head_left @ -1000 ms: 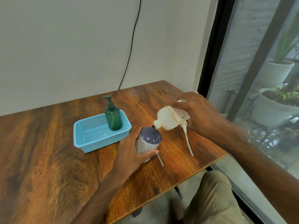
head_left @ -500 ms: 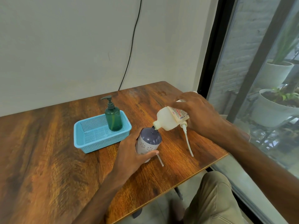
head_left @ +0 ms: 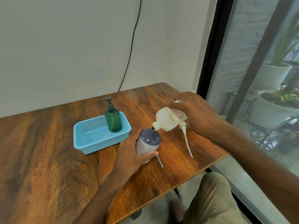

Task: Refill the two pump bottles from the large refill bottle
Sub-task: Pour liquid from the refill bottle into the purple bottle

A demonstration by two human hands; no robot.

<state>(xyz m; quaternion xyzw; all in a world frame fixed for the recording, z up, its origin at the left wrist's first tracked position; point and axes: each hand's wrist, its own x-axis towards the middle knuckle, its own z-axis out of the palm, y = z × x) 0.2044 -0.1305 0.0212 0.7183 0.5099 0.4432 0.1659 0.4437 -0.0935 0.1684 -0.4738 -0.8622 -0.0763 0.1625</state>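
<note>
My right hand (head_left: pixel 198 112) grips the white refill bottle (head_left: pixel 166 120), tipped down to the left so its open neck meets the mouth of the purple pump bottle (head_left: pixel 149 141). That purple bottle stands upright on the wooden table (head_left: pixel 48 159), pump removed, and my left hand (head_left: pixel 131 156) holds it round its lower body. A white pump with a long dip tube (head_left: pixel 187 143) lies on the table under my right hand. A second thin tube (head_left: pixel 159 161) pokes out beside my left thumb. The green pump bottle (head_left: pixel 113 119) stands in the blue basket (head_left: pixel 90 143), pump on.
The table's front edge runs diagonally close to my right forearm, with my knee below it. A wall with a black cable is behind the table. A glass door with potted plants outside is at the right.
</note>
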